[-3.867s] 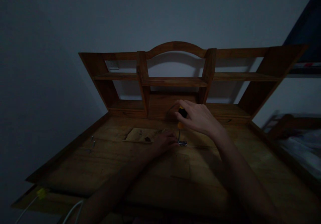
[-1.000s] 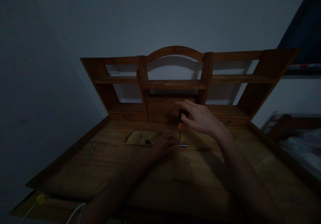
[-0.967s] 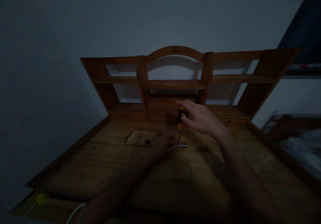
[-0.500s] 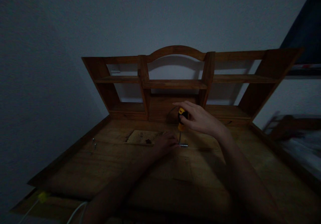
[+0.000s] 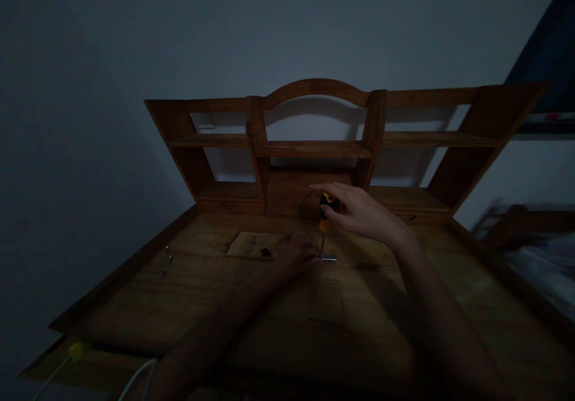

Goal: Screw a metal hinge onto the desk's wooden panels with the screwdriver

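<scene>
My right hand is closed around the yellow and black handle of a screwdriver, which stands nearly upright. Its shaft points down to a small silver metal piece lying on the wooden desktop. The fingers of my left hand are pinched at the left end of that metal piece, next to the screwdriver's tip. Dim light keeps me from telling exactly what the piece is. Left of my left hand is a pale rough patch in the wood with a dark hole.
Bent metal hardware rests on the desktop at the left. A wooden shelf unit rises along the back against the wall. At the front left edge are a yellow object and a white cable.
Both hands stay in nearly the same place, the screwdriver still over the metal piece. The view has shifted very slightly.
</scene>
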Demonstrator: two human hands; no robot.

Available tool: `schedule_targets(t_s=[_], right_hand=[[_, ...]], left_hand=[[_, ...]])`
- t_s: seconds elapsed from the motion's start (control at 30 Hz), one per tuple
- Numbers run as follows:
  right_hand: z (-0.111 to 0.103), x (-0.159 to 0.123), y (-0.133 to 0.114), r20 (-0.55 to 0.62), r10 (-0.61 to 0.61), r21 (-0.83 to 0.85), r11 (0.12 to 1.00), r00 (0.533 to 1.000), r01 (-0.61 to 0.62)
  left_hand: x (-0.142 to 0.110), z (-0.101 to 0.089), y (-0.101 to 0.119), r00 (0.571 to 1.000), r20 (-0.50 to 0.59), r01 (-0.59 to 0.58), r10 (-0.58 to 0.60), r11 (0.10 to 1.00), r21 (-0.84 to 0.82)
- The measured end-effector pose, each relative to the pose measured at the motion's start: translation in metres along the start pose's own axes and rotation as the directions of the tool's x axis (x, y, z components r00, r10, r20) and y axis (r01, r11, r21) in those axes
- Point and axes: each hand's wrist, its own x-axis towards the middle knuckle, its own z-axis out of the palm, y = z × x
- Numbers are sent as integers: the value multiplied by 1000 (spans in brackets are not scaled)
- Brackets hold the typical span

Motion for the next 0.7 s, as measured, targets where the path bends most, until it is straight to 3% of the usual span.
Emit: schedule_targets(t_s=[0.2,0.43,0.7], right_hand=[[4,1,0,-34,101,-105,989,994,-104],[2,-2,2,-3,8,-35,999,1000,-8],[5,1,0,-40,108,-173,978,993,-114]], left_hand=[[0,3,-2,1000,-18,-7,8,1000,4],[0,1,0,1000,-10,-5,6,999,38],[-1,2,-2,1000,-16,-18,18,1000,7]])
